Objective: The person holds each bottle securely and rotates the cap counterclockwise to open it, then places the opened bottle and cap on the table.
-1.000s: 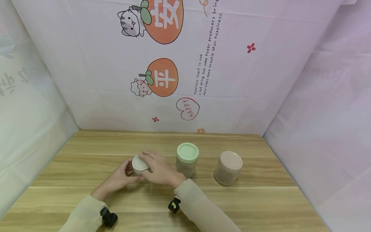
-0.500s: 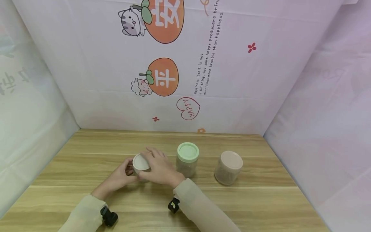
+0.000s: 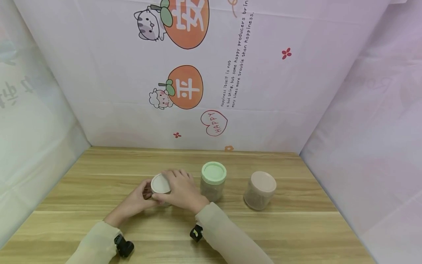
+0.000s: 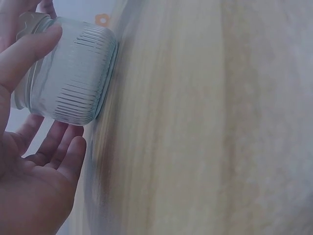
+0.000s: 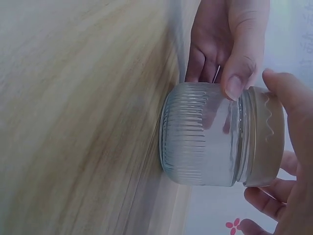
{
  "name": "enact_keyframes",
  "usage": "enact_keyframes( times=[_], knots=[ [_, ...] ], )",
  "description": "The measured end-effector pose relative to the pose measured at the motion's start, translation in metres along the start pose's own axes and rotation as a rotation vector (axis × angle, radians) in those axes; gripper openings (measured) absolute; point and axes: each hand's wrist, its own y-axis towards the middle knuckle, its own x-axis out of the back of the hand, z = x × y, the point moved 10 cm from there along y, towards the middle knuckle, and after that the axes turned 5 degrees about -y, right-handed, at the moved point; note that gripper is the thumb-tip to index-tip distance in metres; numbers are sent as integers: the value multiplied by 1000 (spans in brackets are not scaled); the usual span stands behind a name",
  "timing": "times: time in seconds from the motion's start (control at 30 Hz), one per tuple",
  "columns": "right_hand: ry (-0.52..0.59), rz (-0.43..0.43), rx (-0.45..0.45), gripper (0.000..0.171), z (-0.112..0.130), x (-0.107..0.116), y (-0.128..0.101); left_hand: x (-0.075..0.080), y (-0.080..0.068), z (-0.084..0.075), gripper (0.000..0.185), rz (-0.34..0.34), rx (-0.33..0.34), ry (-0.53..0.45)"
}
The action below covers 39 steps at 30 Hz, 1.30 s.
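A clear ribbed glass jar (image 5: 195, 137) stands upright on the table, with a pale, off-white lid (image 3: 160, 184) on its mouth. In the right wrist view, ridges of the glass neck show beside the lid's edge. My left hand (image 3: 134, 201) steadies the jar from the left, its thumb (image 4: 41, 43) against the glass and its fingers around the far side. My right hand (image 3: 182, 191) grips the lid from above and the right, thumb on the near side and fingers on the far side, covering the lid's right part in the head view.
A jar with a green lid (image 3: 213, 173) stands just right of my right hand. Farther right is another jar with a beige-pink lid (image 3: 263, 182). A printed white cloth (image 3: 257, 121) rises behind the wooden table (image 3: 296, 227), with cloth on both sides too.
My right hand has turned clockwise about the lid: its thumb has shifted left along the near side, its fingers right along the far side. My left hand keeps its hold on the jar.
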Motion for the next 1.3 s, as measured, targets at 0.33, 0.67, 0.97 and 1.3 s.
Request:
enact_keyframes(
  times=[0.33, 0.67, 0.97, 1.3],
  knots=[
    [5, 7, 7, 78, 3, 3, 0, 0, -1, -3, 86, -15, 3, 23],
    [-3, -58, 26, 75, 5, 15, 3, -2, 0, -5, 84, 4, -34, -4],
    [20, -76, 43, 74, 11, 23, 0, -2, 0, -4, 90, 13, -27, -11],
    [80, -82, 68, 76, 16, 35, -4, -3, -1, -5, 101, 24, -60, -10]
  ],
)
